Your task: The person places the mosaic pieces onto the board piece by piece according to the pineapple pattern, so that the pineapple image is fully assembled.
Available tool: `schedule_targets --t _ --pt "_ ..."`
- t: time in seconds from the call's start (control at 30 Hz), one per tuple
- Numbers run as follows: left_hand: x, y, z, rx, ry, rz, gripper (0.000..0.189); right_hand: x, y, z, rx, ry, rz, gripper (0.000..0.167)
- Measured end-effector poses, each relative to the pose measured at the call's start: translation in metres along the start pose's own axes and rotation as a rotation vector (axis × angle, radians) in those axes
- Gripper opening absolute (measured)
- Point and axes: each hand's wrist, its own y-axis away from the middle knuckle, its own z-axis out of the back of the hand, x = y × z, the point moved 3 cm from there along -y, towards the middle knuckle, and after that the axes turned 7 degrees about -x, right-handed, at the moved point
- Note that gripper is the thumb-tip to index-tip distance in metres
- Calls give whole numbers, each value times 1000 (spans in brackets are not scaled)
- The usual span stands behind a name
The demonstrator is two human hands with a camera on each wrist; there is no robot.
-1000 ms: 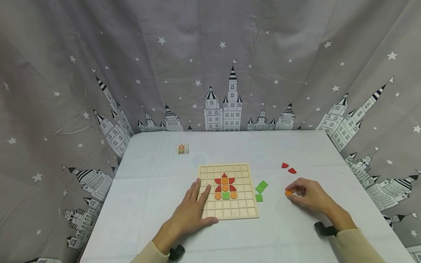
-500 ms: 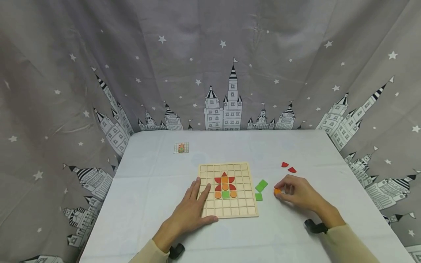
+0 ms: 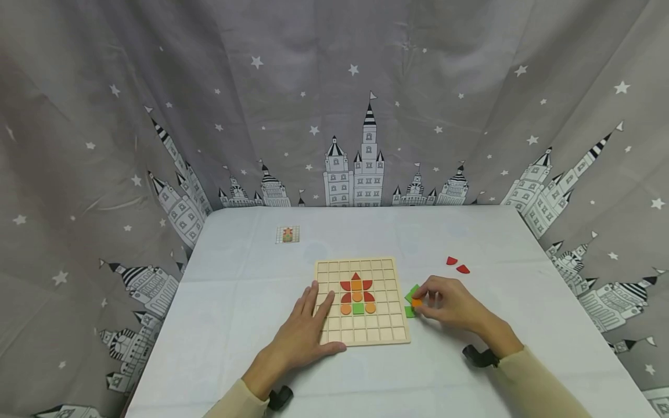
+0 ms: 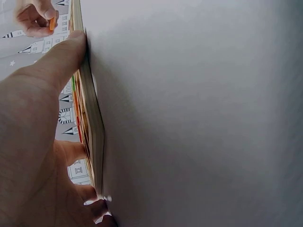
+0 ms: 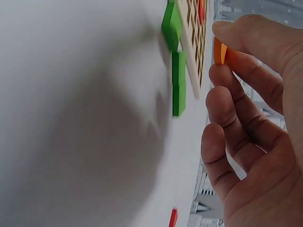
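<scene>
My right hand (image 3: 446, 302) pinches a small orange tile (image 5: 219, 51) between thumb and fingertips, held above the table by the board's right edge. Just under it lie several green square tiles (image 3: 410, 312), partly covered by the fingers in the head view. My left hand (image 3: 300, 337) rests on the left side of a wooden grid board (image 3: 387, 328), fingers spread and thumb on its near edge. On the board, red petal pieces (image 3: 368, 285), a red triangle (image 3: 356, 276), orange round tiles (image 3: 370, 307), an orange square (image 3: 356, 285) and a green square (image 3: 358, 308) form a figure.
Two red petal-shaped pieces (image 3: 452, 261) lie on the white table (image 3: 235, 273), right of the board. Toward the back left is a small card (image 3: 288, 234) printed with a coloured figure on a grid. A grey curtain (image 3: 282, 116) with castles hangs behind the table.
My right hand has carried the orange tile left across the table, from near the red pieces to over the green tiles. The left hand has stayed on the board.
</scene>
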Motion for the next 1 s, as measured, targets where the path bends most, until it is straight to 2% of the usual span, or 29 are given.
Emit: schedule_targets --t 0.3,0.63,1.0 --pt "-2 1 2 -2 13 0 123 20 -14 -22 42 -43 94 27" --pt "1 0 -1 14 -6 27 122 46 -25 -51 94 -87 135 23" --pt "1 0 -1 19 -11 27 122 66 -30 -74 44 -119 247 15"
